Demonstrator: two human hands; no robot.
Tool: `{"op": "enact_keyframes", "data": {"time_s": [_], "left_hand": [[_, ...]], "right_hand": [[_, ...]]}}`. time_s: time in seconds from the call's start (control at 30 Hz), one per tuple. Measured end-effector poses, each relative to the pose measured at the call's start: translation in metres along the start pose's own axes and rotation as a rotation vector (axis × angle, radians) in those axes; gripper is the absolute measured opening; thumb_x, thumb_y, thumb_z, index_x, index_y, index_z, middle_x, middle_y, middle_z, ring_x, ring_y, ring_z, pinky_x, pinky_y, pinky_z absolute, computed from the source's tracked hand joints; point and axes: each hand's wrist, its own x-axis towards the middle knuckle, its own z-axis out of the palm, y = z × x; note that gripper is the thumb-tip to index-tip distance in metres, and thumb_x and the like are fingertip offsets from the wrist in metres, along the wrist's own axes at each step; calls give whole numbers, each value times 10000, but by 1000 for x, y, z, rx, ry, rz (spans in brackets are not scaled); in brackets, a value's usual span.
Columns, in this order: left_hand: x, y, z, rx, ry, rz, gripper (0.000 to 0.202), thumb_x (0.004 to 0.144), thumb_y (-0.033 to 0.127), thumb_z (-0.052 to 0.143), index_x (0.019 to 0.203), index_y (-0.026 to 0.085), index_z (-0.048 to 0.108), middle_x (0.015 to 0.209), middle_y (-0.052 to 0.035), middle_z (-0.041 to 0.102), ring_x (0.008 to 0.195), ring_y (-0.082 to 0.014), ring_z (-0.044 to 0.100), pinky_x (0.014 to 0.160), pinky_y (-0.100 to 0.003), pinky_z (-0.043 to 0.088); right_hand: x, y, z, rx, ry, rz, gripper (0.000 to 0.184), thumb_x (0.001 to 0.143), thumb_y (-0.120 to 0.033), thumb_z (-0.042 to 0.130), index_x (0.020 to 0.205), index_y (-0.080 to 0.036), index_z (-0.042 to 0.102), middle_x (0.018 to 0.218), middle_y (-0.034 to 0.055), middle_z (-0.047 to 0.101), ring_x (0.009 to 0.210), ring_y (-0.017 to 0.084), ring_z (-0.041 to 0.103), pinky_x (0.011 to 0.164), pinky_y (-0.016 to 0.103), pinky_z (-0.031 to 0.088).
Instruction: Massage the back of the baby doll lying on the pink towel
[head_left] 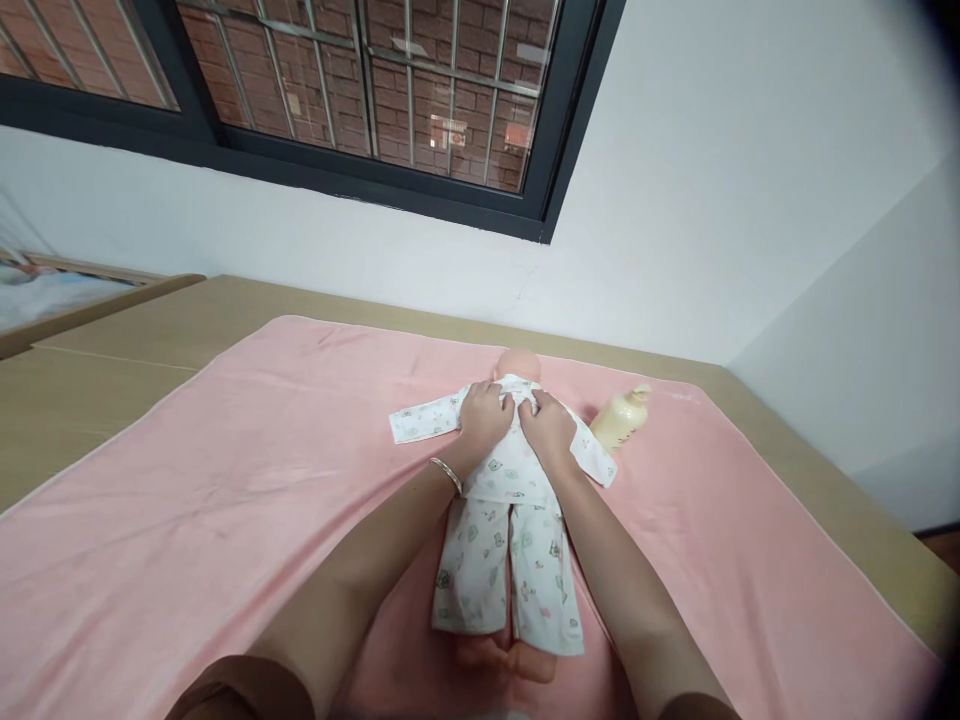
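Observation:
A baby doll (517, 470) lies stretched out in a white printed top and trousers (472, 565), its bald head (518, 364) farthest from me and its bare feet (525, 660) nearest. No face shows from this angle. My left hand (484, 417) is on the left side of the doll's upper body, fingers curled against the cloth. On the right side, my right hand (548, 425) grips in the same way, thumb inward. Both thumbs point toward each other over the top's middle. The doll's sleeves spread out to either side. A silver bangle (448, 474) circles my left wrist.
A pink blanket (262, 480) lies under the doll, over a wooden surface (112, 400). Right of the doll a pale yellow baby bottle (621, 417) lies on its side. Behind are a white wall (675, 180) and a dark-framed, barred window (375, 90).

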Motion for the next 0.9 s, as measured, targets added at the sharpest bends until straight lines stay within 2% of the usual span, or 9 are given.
{"op": "enact_keyframes", "data": {"time_s": [0.13,0.2,0.33,0.4,0.5,0.6,0.67,0.77,0.9], "left_hand": [[7,-3,-2,-44,-94,62,260,923,228,480,1101,170,662,1162,-98,695,1121,-247,599,1026,-390,429],[7,-3,-2,-73,-92,80,253,922,216,480,1090,180,666,1153,-85,702,1099,-235,608,1017,-376,437],[-1,2,-3,-50,6,-22,197,908,259,519,949,193,700,1034,-86,723,1067,-252,609,937,-367,480],[-4,4,-2,-20,29,-66,194,902,290,536,907,196,705,996,-94,722,1063,-269,604,905,-375,491],[-1,3,-1,-18,11,-62,228,903,295,535,1015,181,698,1073,-102,712,1096,-272,598,955,-386,477],[6,-3,0,-35,-74,33,281,915,262,509,1132,168,661,1201,-98,686,1157,-261,585,1042,-403,427],[9,-5,0,-49,-118,104,281,923,241,492,1145,180,652,1222,-80,684,1165,-248,587,1054,-402,413],[8,-6,-1,-67,-102,151,250,925,223,486,1094,194,667,1140,-62,715,1082,-231,620,995,-376,445],[1,-1,-2,-18,14,93,189,909,250,521,909,185,699,963,-82,733,975,-244,632,890,-365,477]], "right_hand": [[9,5,3,-19,-43,-126,445,933,-275,420,1328,-161,590,1381,110,589,1310,263,479,1087,342,325],[9,5,3,-15,-40,-152,433,936,-266,412,1315,-169,599,1361,101,604,1280,252,504,1075,332,333],[-2,-2,-2,-24,-5,-9,360,956,-361,411,1139,-220,687,1119,68,714,1052,230,630,897,294,421],[-4,-5,-3,-28,-2,51,361,951,-392,426,1144,-233,686,1094,65,721,1013,231,645,865,295,430],[2,-1,0,-9,-13,-19,393,939,-333,446,1259,-210,638,1255,87,670,1157,244,594,978,316,402],[12,8,7,16,-60,-130,449,934,-262,430,1345,-166,582,1408,107,572,1325,259,478,1126,375,295],[15,12,11,44,-64,-149,456,930,-249,431,1354,-168,579,1426,102,559,1348,256,462,1156,395,260],[10,10,12,84,-6,-163,406,924,-242,445,1271,-192,647,1354,73,624,1291,221,525,1122,337,312],[0,0,2,59,34,-61,332,932,-314,469,1147,-236,709,1227,54,699,1141,220,625,944,292,424]]}}
